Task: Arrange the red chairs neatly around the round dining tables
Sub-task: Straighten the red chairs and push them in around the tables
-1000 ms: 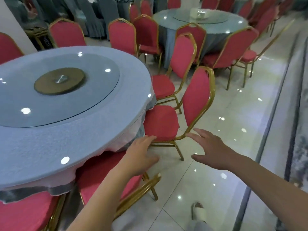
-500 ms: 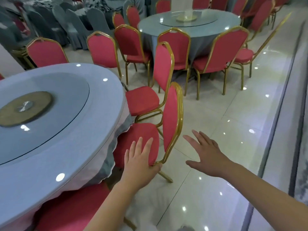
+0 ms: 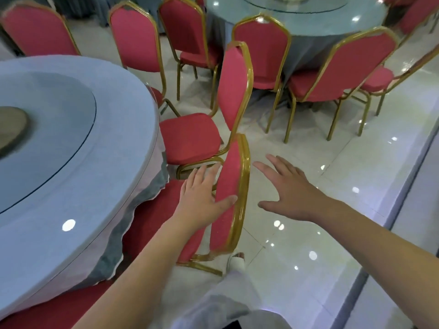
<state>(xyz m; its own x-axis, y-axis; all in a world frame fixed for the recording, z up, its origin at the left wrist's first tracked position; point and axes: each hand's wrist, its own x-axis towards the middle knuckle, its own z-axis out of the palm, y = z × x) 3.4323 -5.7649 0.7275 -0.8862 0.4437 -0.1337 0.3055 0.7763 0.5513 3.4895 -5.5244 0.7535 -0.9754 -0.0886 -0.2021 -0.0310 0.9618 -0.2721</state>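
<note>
A red chair with a gold frame (image 3: 231,186) stands at the edge of the near round table (image 3: 78,162), its seat tucked under the grey cloth. My left hand (image 3: 202,198) lies flat against the front of its backrest, thumb on the red padding, fingers spread. To the right of the backrest my right hand (image 3: 285,188) hovers open, just apart from the gold rim. A second red chair (image 3: 213,119) stands right behind it at the same table.
Several more red chairs ring the far round table (image 3: 297,17) and the near table's back side. Another red seat (image 3: 59,309) sits at the bottom left. My foot (image 3: 236,260) is beside the chair's leg. Glossy tile floor lies to the right.
I have stepped forward; the chair is now closer and seen edge-on. My left hand moved from the seat's rear edge up onto the backrest. My right hand stays open beside it.
</note>
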